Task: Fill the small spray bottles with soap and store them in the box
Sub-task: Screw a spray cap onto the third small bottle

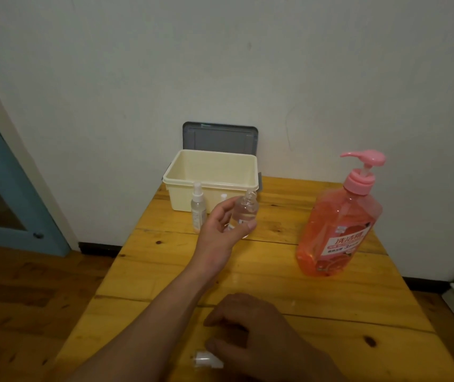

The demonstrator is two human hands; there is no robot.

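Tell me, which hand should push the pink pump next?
Probably the right hand: it sits on the soap bottle's side, holding only a spray cap, while the left hand holds the uncapped small bottle.

Support surface: wooden plank table (261,271), far edge against the wall.

Items resting on it:
- Cream box (215,185), open, at the far edge, left of centre. Grey lid (220,139) upright behind it, against the wall.
- Small spray bottle (198,210), capped, upright, just in front of the box's left part.
- Pink soap pump bottle (339,224), upright, right side, well apart from the box.
- Detached sprayer head (205,360), lying on its side near the near edge
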